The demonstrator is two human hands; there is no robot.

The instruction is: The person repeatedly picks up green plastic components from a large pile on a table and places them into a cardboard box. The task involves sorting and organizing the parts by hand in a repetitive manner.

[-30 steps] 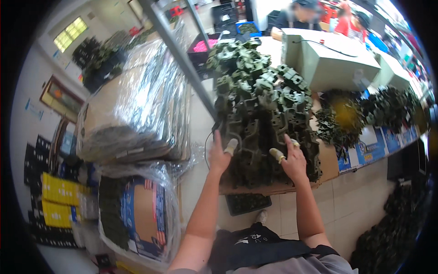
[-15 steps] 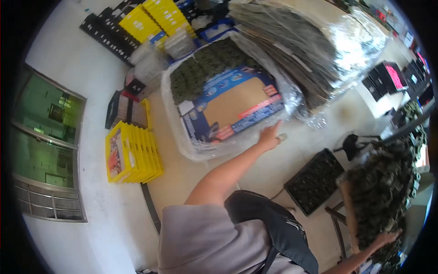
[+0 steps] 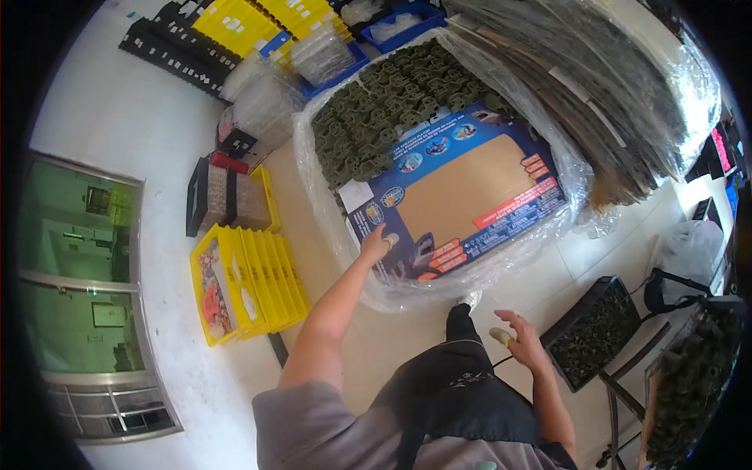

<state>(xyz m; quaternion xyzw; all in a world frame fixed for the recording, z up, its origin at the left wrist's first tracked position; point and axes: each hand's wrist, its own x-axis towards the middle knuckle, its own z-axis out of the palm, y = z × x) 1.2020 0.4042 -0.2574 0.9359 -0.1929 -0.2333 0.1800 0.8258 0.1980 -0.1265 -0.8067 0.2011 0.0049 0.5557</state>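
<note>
A blue printed cardboard sheet (image 3: 462,211) with a bare brown panel lies over part of a large bin lined with clear plastic (image 3: 470,278). Dark green moulded parts (image 3: 392,102) fill the bin's far side in rows. My left hand (image 3: 376,244) is at the sheet's near left edge, index finger stretched out and nothing seen in it; whether it touches the sheet I cannot tell. Free of any object, my right hand (image 3: 525,343) hovers over the floor with fingers apart, close to a black crate (image 3: 591,333) of small dark parts. Pale yellow finger covers show on both hands.
Stacked yellow crates (image 3: 270,286) stand left of the bin, by the wall. Plastic-wrapped dark sheets (image 3: 580,86) lean at the far right. At the near right, a table carries a heap of dark green parts (image 3: 693,392). Blue trays (image 3: 403,23) sit behind.
My view has turned right-to-left toward the bin. My left hand has moved to the sheet's left edge. My right hand has left the heap of green parts and come in beside the crate.
</note>
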